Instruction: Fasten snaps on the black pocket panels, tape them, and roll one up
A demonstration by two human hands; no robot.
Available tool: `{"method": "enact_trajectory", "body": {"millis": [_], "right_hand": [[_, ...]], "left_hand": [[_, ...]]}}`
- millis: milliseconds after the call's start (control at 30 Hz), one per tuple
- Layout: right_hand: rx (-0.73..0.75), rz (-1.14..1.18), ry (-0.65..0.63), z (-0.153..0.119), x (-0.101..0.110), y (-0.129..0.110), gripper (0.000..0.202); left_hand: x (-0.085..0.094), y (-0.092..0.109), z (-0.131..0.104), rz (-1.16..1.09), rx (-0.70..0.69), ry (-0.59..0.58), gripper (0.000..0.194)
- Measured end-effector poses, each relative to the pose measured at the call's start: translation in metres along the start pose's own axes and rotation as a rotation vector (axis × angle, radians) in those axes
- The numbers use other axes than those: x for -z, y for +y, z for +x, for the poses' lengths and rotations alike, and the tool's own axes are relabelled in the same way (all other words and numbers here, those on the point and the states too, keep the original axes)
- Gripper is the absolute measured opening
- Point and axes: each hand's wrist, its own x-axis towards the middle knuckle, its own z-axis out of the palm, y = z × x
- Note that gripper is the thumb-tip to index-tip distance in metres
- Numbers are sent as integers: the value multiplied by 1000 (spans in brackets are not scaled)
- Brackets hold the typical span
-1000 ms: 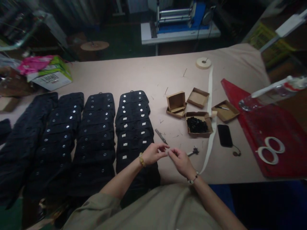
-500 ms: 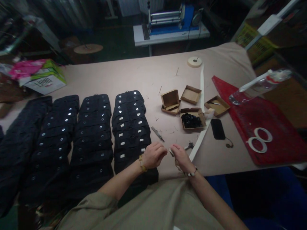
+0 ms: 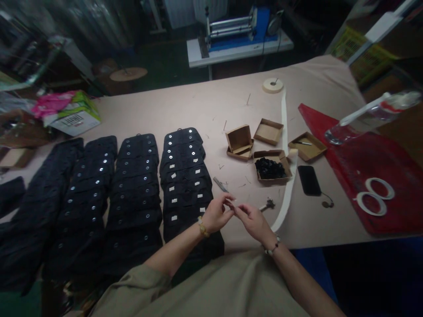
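My left hand (image 3: 218, 213) and my right hand (image 3: 254, 221) meet at the fingertips near the table's front edge. Both are pinched around something too small to make out. Just beyond my left hand lies a grey metal tool (image 3: 220, 184). A dark-headed tool (image 3: 268, 204) rests right beside my right hand. To the left, black fabric pieces (image 3: 180, 174) overlap in a column, some bearing small white patches. White tape (image 3: 284, 207) runs from a roll (image 3: 272, 85) down past my right hand. A carton box (image 3: 287, 164) holds small black parts.
More black fabric columns (image 3: 134, 189) cover the left side. Other small boxes (image 3: 269, 131) stand behind. A phone (image 3: 309, 180), a red board (image 3: 373, 176) with white rings and a plastic bottle (image 3: 370, 115) are at the right.
My hands have come together at the fingertips. The white tape now curves farther right of my right hand. The whole view has shifted slightly, moving the table items to the right.
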Motion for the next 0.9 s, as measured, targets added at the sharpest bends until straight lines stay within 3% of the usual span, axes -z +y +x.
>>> {"method": "enact_trajectory", "body": {"millis": [167,233,300,367,433,500,567,667,700,800,900], "right_hand": [[45,-378,-43,2,5,-9,34],[35,-392,-26,7,4,-6,32],[-35,-200,-24,13,1,1,29],[-215,177,9,20,-3,11,28],[-406,512,84,28,-6,20,30],[-506,657,170,35,-5,28,34],[-524,695,232,42,-2,32,39],[-534,765,311,48,3,37,41],[-538,773,323,49,3,38,41],[-580,758,316,48,1,43,42],[-613,751,309,46,-3,50,45]], "left_hand": [[3,7,5,431,-93,-113,27],[4,7,8,534,-99,-181,20],[3,5,10,539,-136,-222,19],[0,-1,12,455,-199,-239,19],[-2,-13,18,296,-250,-259,19],[3,-31,36,84,-219,-224,19],[23,-55,69,-109,-64,2,23],[81,-96,137,-157,287,692,32],[103,-109,160,-130,341,799,32],[159,-141,207,-60,415,901,35],[179,-160,222,39,467,915,38]]}}
